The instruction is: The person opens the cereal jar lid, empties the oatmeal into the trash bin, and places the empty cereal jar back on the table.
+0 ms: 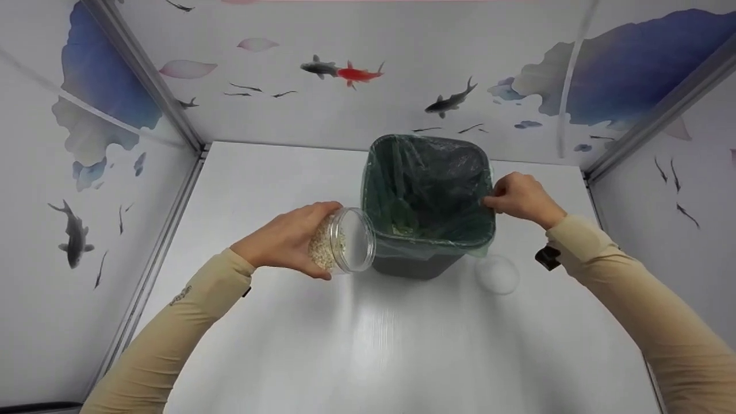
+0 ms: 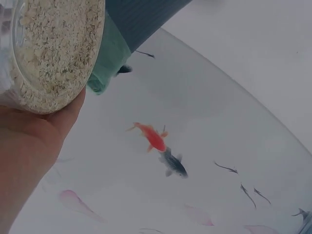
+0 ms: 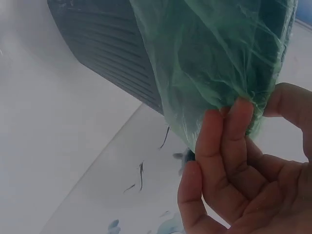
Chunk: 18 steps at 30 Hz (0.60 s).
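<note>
My left hand grips a clear plastic jar by its base end, tipped on its side with the open mouth toward the bin. Pale oat-like flakes lie inside the jar, heaped toward its bottom. The jar's rim overlaps the near left side of a dark trash bin in the head view. A thin green bag lines the bin and folds over its rim. At the right rim, my right hand pinches the liner between thumb and fingers, as the right wrist view also shows.
A clear round lid lies on the white table, right of the bin. White panels printed with fish and leaves enclose the table at the back and both sides. The bin stands near the back panel.
</note>
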Each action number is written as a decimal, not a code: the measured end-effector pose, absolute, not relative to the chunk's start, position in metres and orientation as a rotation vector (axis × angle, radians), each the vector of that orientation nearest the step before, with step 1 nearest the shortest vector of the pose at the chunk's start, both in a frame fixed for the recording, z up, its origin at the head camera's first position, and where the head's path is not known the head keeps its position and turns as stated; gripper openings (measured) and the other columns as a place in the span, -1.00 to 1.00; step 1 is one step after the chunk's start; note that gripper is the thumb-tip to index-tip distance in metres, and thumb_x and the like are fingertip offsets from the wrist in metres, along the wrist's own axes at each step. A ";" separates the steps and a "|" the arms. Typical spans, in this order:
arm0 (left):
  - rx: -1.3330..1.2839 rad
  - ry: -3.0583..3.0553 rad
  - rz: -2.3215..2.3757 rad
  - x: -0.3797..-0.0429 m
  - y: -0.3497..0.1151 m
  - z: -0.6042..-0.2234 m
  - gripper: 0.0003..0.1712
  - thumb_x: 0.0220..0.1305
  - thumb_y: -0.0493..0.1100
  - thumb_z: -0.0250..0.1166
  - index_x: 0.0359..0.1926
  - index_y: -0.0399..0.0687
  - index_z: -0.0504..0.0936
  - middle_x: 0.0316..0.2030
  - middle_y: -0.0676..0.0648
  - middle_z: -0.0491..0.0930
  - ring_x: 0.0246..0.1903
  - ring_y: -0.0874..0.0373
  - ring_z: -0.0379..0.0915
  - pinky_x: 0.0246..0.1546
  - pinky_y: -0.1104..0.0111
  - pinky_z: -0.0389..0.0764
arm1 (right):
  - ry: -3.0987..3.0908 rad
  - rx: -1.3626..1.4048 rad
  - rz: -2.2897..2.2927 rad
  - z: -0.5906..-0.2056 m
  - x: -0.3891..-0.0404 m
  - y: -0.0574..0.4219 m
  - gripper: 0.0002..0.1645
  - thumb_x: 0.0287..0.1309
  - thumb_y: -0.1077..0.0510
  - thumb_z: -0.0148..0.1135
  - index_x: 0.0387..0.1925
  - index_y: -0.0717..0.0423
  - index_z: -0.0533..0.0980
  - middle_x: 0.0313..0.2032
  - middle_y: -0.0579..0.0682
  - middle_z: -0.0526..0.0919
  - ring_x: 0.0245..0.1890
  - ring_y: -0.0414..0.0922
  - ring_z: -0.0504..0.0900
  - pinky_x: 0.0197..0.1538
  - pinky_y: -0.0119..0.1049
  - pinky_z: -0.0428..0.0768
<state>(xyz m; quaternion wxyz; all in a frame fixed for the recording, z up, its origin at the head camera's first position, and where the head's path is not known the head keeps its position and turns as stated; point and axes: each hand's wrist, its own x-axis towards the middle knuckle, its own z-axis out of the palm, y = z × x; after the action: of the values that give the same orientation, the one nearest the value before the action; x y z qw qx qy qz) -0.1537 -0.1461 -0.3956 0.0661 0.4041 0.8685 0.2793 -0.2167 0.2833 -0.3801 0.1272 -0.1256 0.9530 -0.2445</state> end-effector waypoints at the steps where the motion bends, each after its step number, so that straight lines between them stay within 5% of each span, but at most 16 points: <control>1: 1.220 2.623 0.840 -0.155 -0.145 -0.393 0.22 -0.34 0.13 0.63 0.32 -0.20 0.21 0.11 -0.11 0.42 0.03 0.05 0.40 0.01 0.14 0.49 | 2.769 -0.361 -0.713 -0.380 -0.215 0.283 -0.71 0.16 0.16 0.22 -0.52 0.33 0.61 -0.65 -0.01 0.56 -0.66 -0.16 0.38 -0.56 -0.28 0.35; 18: 1.121 2.683 0.673 -0.203 -0.130 -0.348 0.22 -0.24 0.15 0.57 0.37 -0.20 0.12 0.16 -0.18 0.38 0.06 -0.02 0.36 0.05 0.07 0.43 | 2.707 -0.440 -0.678 -0.376 -0.217 0.282 -0.73 0.15 0.19 0.23 -0.53 0.34 0.62 -0.63 0.01 0.63 -0.65 -0.15 0.51 -0.53 -0.29 0.40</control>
<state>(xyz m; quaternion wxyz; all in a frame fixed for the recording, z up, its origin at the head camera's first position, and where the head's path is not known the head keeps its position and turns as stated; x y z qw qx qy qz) -0.2030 -0.1300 -0.3484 0.0783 0.3745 0.8961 0.2249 -0.2172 0.2823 -0.3761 0.1577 -0.1538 0.9462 -0.2370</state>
